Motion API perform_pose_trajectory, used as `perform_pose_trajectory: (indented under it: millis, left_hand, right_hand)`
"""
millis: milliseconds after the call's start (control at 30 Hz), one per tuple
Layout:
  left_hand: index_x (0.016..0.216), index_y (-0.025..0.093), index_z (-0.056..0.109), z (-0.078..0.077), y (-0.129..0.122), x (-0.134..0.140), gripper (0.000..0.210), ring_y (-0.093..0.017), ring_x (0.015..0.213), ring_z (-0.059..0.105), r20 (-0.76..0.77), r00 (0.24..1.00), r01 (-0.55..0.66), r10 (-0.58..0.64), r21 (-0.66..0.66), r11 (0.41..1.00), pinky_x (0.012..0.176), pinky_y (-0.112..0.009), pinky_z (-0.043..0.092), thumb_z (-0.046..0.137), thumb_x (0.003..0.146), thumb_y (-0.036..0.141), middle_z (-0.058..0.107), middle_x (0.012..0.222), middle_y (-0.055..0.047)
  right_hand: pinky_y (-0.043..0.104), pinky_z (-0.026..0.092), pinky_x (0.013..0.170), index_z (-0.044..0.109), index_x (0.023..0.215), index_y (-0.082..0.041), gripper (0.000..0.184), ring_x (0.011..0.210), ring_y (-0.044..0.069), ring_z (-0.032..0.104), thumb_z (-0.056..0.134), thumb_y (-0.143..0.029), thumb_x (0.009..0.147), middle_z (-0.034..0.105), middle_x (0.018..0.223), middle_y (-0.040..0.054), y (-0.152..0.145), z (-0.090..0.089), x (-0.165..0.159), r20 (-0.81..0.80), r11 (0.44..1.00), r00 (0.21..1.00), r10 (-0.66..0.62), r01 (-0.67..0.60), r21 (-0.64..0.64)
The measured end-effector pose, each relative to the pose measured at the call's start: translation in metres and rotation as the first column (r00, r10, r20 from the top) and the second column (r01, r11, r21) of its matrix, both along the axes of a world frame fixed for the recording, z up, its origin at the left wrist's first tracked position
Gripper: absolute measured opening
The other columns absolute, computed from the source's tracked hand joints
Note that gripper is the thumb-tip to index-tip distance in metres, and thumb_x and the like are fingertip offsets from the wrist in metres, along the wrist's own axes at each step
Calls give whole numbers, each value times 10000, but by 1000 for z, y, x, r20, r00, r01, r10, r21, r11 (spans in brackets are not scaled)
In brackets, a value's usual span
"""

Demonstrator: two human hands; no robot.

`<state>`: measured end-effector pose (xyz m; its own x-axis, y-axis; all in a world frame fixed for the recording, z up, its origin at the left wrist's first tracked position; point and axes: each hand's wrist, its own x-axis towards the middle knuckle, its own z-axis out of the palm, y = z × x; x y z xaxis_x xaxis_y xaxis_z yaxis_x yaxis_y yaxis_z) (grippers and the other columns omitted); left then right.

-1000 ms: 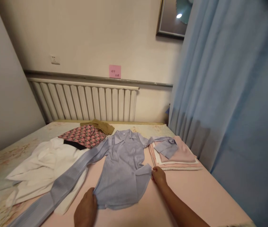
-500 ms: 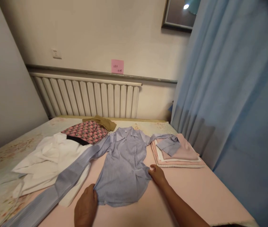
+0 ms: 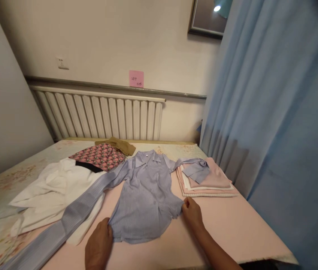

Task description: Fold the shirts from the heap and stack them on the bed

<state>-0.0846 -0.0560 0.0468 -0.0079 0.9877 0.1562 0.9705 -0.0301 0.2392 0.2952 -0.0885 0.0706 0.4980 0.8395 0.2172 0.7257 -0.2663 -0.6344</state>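
A blue-grey striped shirt (image 3: pixel 147 191) with a collar lies spread out, collar toward the wall. At its lower left corner, my left hand (image 3: pixel 99 243) is closed on the hem. My right hand (image 3: pixel 193 213) pinches the opposite lower corner and pulls it outward, off to the right. One long sleeve stretches toward the near left, across a white garment (image 3: pixel 54 191). The other sleeve reaches right, and its cuff rests on a folded stack of pink and white clothes (image 3: pixel 212 185).
A pink patterned garment (image 3: pixel 99 156) and a brown one (image 3: pixel 118 144) lie at the back left. A pink sheet (image 3: pixel 217 232) covers part of the bed. Behind stands a white radiator (image 3: pixel 99 116); a blue curtain (image 3: pixel 254 93) hangs on the right.
My right hand has drawn its corner of the shirt outward, so the bunched hem there is now flatter. My left hand keeps its hold. The view has shifted slightly.
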Motion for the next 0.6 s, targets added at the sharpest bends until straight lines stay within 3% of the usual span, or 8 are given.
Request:
perform_pose_trajectory:
  millis: [100,200,400,500,600]
  left_hand:
    - [1148,194,471,-1,0,-1,301,-220,863,637,22,1000,-9,9,-1,1000,688,-321,384,262,944,266,633,1073,-99]
    - [1160,196,467,0,0,0,309,-224,882,637,26,1000,-12,12,-6,1000,696,-323,390,262,943,277,624,1111,-104]
    - [1165,185,463,3,-2,1,317,-232,909,631,38,999,-14,15,-10,1000,722,-330,395,260,944,287,622,1125,-110]
    - [1170,197,460,3,-2,1,317,-230,919,630,43,999,-21,21,-4,1000,723,-329,396,257,945,291,608,1164,-105]
    - [1177,200,457,4,-1,2,326,-233,921,632,42,999,-30,30,-11,999,719,-331,399,250,946,298,602,1177,-105]
  right_hand:
    - [250,313,591,493,734,-219,79,609,154,479,422,-216,770,551,673,-10,-25,-1,7,96,992,992,-87,77,101]
    - [259,338,608,524,806,-220,118,633,168,523,407,-231,794,589,711,4,-40,-10,16,97,992,989,-108,101,70]
    - [256,394,736,576,1037,-200,285,853,186,592,425,-225,797,640,939,50,-46,-29,24,71,1000,997,12,-13,15]
    - [259,385,731,592,990,-193,253,869,194,577,482,-243,768,626,944,62,-43,-30,19,121,1000,993,12,-13,10]
    - [269,359,663,591,831,-205,130,762,189,555,504,-262,754,607,819,44,-38,-25,15,96,999,994,-47,49,-22]
